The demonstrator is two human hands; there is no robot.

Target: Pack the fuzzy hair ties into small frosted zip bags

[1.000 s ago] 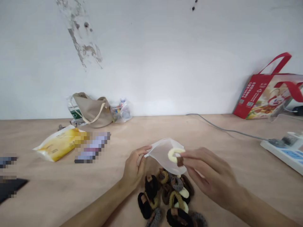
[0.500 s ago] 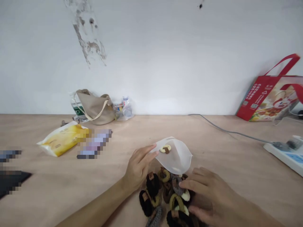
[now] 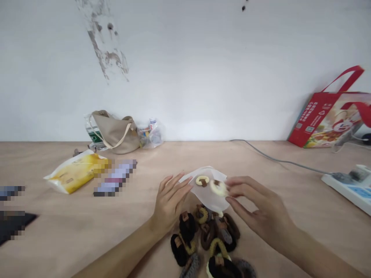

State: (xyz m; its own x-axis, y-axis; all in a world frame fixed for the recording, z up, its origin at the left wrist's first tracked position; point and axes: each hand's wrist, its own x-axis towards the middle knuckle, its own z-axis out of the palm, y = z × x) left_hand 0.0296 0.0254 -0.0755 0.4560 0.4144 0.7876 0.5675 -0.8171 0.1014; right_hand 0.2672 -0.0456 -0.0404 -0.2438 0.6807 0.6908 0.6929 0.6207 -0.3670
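Note:
My left hand is spread at the left edge of a translucent white pouch, with its fingertips resting on the edge. Inside the pouch lies a cream hair tie with a brown tab. My right hand pinches a second cream hair tie at the pouch's right side. Below the pouch, a heap of black, brown, grey and olive hair ties lies on the table, close to both hands.
The wooden table runs to a white wall. A yellow packet, a pixelated item, a beige bag and a plastic bottle stand left. A red gift bag and a power strip with a grey cable stand right.
My right hand has moved up from the heap to the pouch and now pinches a second cream hair tie. The first tie stays in the pouch, and the heap has shifted slightly.

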